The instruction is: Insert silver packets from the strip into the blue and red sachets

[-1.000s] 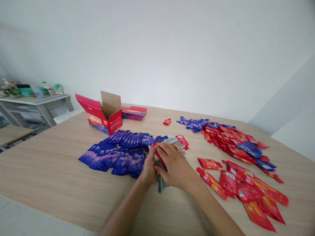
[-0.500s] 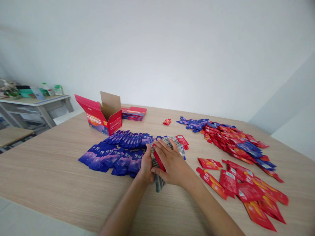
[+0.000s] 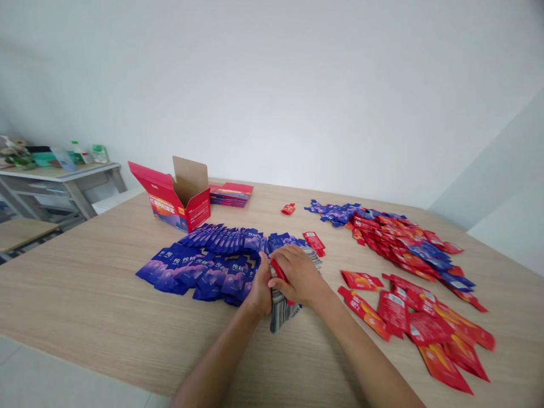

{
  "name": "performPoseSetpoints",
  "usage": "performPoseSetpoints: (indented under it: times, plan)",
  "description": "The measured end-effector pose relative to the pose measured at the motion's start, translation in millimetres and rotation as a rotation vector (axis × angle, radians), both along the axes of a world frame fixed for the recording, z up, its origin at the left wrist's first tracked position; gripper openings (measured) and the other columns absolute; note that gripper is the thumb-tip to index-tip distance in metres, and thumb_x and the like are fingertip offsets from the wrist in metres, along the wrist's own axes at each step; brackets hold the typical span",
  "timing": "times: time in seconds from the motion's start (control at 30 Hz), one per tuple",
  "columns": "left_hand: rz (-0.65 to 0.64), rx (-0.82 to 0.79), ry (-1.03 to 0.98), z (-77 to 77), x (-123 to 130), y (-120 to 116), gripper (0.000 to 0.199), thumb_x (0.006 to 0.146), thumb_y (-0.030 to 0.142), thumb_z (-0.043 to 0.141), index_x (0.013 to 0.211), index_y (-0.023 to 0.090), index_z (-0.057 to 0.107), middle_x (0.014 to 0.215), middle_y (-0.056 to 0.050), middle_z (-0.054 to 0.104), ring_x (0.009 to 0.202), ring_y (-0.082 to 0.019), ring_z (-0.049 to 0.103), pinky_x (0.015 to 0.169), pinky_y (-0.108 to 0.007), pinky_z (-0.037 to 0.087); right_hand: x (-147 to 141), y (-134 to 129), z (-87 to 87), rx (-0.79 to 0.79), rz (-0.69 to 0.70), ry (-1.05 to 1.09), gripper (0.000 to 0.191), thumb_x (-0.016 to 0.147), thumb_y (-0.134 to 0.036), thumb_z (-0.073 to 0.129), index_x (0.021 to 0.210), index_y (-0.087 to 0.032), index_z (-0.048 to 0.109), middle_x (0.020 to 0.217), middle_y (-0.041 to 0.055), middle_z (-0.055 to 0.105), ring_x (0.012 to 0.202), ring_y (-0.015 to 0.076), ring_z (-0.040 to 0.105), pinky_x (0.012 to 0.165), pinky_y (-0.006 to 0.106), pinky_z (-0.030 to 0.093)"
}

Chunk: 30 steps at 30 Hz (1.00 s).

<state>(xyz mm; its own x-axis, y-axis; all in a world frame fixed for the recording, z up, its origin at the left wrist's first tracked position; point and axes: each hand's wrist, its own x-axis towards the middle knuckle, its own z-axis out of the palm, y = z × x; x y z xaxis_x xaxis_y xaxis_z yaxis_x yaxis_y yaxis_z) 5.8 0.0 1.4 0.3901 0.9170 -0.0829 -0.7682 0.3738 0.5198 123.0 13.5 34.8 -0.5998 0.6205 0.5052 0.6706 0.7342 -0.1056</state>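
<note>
In the middle of the table my two hands meet around a grey striped cloth (image 3: 279,314) and a red sachet (image 3: 278,271). My left hand (image 3: 260,290) is closed on the cloth from the left, thumb up; most of its fingers are hidden. Over the top, my right hand (image 3: 300,277) bends its fingers round the red sachet, pressing it against the cloth. Overlapping blue sachets (image 3: 204,273) lie fanned in rows just left of my hands, and a few more sit behind them. Beyond my right hand lies another red sachet (image 3: 314,242).
An open red carton (image 3: 178,198) stands at the back left beside a stack of flat red cartons (image 3: 232,194). Mixed red and blue sachets form a heap (image 3: 391,235) at the back right. Loose red sachets (image 3: 395,311) lie nearer, right of my arm. One small sachet (image 3: 288,209) lies apart.
My right hand has gone from lying flat over the cloth to bent fingers round the red sachet. My left hand has shifted slightly right, and the cloth has bunched up.
</note>
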Motion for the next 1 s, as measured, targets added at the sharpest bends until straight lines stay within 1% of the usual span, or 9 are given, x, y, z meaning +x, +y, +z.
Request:
performPoseSetpoints:
  times: [0.2,0.37,0.43,0.53,0.67,0.8,0.87,0.93,1.0]
  plan:
    - [0.078,-0.056,-0.058,1.9,-0.8,0.9,0.061,0.09,0.069,0.049,0.095,0.014,0.074,0.098,-0.011,0.077,0.116,-0.028,0.067,0.105,-0.038,0.049,-8.9,-5.0,2.1,0.08,-0.021,-0.023,0.063,0.096,-0.07,0.04,0.11,-0.013,0.063,0.107,0.0146,0.066,0.105,0.0296,0.056,0.107,0.049,0.038]
    - [0.022,-0.076,-0.107,4.6,-4.6,3.1,0.06,0.095,0.064,0.044,0.099,0.012,0.074,0.102,-0.013,0.076,0.119,-0.028,0.065,0.109,-0.04,0.047,-10.7,-4.8,0.6,0.115,-0.078,0.008,0.045,0.104,-0.048,0.036,0.115,-0.015,0.064,0.112,0.0126,0.067,0.111,0.0272,0.056,0.11,0.049,0.034]
    - [0.001,-0.091,-0.13,3.8,-4.1,4.0,0.061,0.097,0.062,0.041,0.102,0.011,0.073,0.107,-0.014,0.075,0.122,-0.029,0.063,0.112,-0.042,0.044,-9.0,-3.4,0.0,0.133,-0.132,0.01,0.037,0.106,-0.038,0.036,0.118,-0.018,0.065,0.114,0.0097,0.068,0.113,0.0251,0.056,0.114,0.049,0.03]
    - [0.014,-0.061,-0.142,0.3,1.5,4.0,0.055,0.097,0.059,0.044,0.104,0.012,0.073,0.117,-0.013,0.073,0.13,-0.028,0.058,0.117,-0.043,0.037,-4.9,1.6,-3.0,0.169,-0.308,0.014,0.034,0.106,-0.031,0.038,0.118,-0.02,0.067,0.119,0.0081,0.068,0.115,0.0248,0.056,0.117,0.051,0.026]
    - [-0.023,-0.017,-0.132,-4.1,11.3,0.7,0.053,0.094,0.059,0.052,0.119,0.016,0.07,0.128,-0.011,0.07,0.136,-0.029,0.052,0.121,-0.046,0.031,-0.3,9.4,-9.3,0.15,-0.505,0.048,0.038,0.106,-0.032,0.038,0.129,-0.018,0.063,0.127,0.0133,0.064,0.116,0.0281,0.057,0.107,0.051,0.038]
    - [-0.061,-0.003,-0.092,-6.1,14.4,-3.5,0.06,0.093,0.062,0.051,0.128,0.016,0.066,0.126,-0.012,0.071,0.13,-0.031,0.058,0.116,-0.049,0.038,4.4,12.2,-9.0,0.122,-0.632,0.127,0.055,0.102,-0.047,0.046,0.143,-0.012,0.05,0.134,0.0224,0.058,0.12,0.0345,0.055,0.098,0.051,0.044]
    - [-0.053,0.005,-0.071,-6.8,13.7,-4.3,0.061,0.092,0.063,0.052,0.129,0.016,0.066,0.123,-0.012,0.073,0.125,-0.031,0.062,0.113,-0.049,0.042,7.6,12.5,-6.1,0.083,-0.649,0.184,0.059,0.099,-0.055,0.049,0.138,-0.011,0.053,0.127,0.0218,0.063,0.116,0.0343,0.059,0.098,0.051,0.044]
    - [-0.046,-0.001,-0.063,-6.7,11.6,-3.9,0.061,0.091,0.062,0.054,0.13,0.016,0.066,0.121,-0.013,0.073,0.122,-0.031,0.064,0.111,-0.048,0.044,9.7,12.5,-3.4,0.064,-0.626,0.227,0.054,0.099,-0.056,0.049,0.129,-0.013,0.06,0.116,0.0181,0.068,0.108,0.0316,0.063,0.099,0.049,0.043]
    - [-0.021,-0.027,-0.07,-4.7,7.6,-2.5,0.062,0.091,0.063,0.054,0.129,0.015,0.066,0.121,-0.013,0.073,0.12,-0.031,0.065,0.11,-0.046,0.046,9.0,12.0,-2.3,0.096,-0.592,0.244,0.048,0.099,-0.055,0.05,0.12,-0.014,0.064,0.112,0.016,0.07,0.107,0.03,0.063,0.104,0.05,0.039]
